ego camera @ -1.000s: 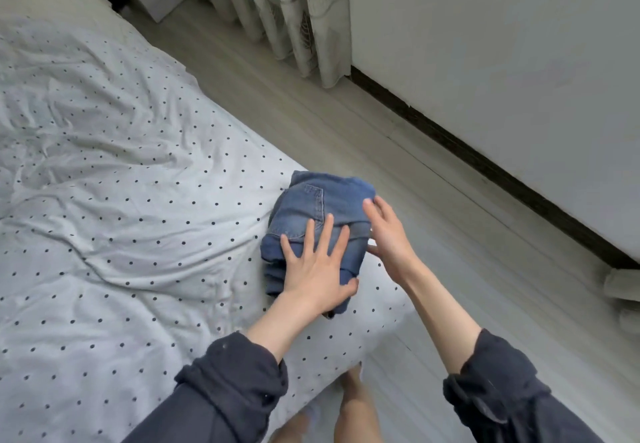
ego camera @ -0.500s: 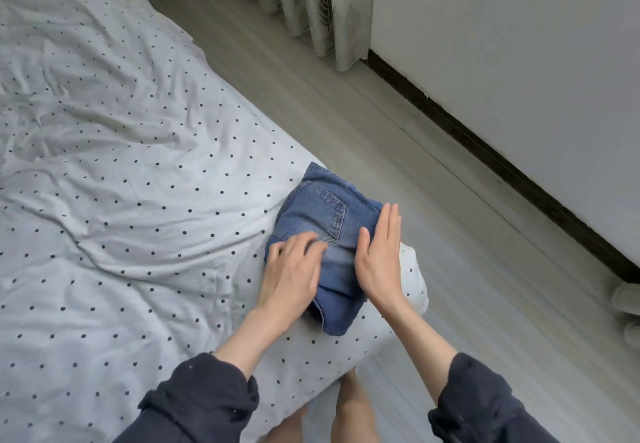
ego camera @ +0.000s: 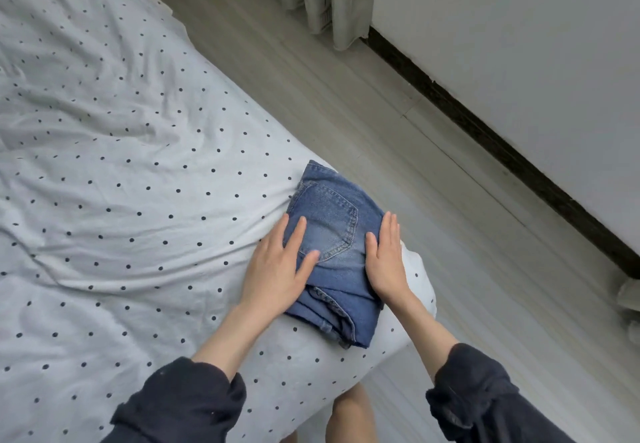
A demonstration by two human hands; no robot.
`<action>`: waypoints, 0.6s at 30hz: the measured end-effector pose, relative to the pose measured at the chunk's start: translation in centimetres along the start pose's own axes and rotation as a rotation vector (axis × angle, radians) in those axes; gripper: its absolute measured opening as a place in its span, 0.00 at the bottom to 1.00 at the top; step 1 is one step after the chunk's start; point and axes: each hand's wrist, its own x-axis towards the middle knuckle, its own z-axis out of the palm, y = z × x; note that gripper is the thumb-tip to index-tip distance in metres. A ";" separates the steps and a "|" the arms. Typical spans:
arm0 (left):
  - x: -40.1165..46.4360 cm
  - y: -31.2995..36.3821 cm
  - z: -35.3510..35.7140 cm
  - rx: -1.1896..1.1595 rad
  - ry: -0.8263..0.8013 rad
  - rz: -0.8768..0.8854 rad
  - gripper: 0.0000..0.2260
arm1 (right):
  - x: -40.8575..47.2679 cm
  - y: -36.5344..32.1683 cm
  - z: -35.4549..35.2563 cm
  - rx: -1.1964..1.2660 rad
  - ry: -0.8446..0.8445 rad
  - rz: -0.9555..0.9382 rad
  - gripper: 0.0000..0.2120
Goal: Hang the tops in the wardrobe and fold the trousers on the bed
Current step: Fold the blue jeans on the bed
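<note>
Pressing flat, both hands rest on folded jeans at the bed corner.

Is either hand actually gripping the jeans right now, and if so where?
Neither grips. The left hand and right hand lie flat with straight fingers, pressing on the folded jeans along their left and right edges.

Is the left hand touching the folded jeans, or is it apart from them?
Touching. The head view shows the left hand lying flat with its fingers on the folded jeans.

Both hands, left and right, lie flat, fingers straight.
</note>
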 end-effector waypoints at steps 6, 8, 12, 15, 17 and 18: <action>3.5 0.5 -4.5 -0.467 -0.192 -0.305 0.26 | -2.1 -0.7 -4.8 0.486 0.036 0.508 0.30; 4.2 0.5 -5.1 -0.550 -0.298 -0.385 0.27 | -2.8 -0.9 -6.1 0.586 -0.170 0.674 0.13; 4.5 0.8 -5.6 -0.682 -0.374 -0.463 0.18 | -3.3 -0.8 -6.3 0.658 -0.245 0.717 0.06; 4.1 0.5 -6.4 -0.708 -0.410 -0.491 0.14 | -4.3 -1.2 -6.4 0.769 -0.201 0.672 0.07; 3.5 0.6 -6.9 -0.729 -0.446 -0.467 0.16 | -5.7 -1.5 -7.1 0.801 -0.153 0.626 0.08; 3.0 0.8 -7.2 -0.749 -0.463 -0.453 0.17 | -6.4 -1.7 -7.6 0.807 -0.131 0.600 0.08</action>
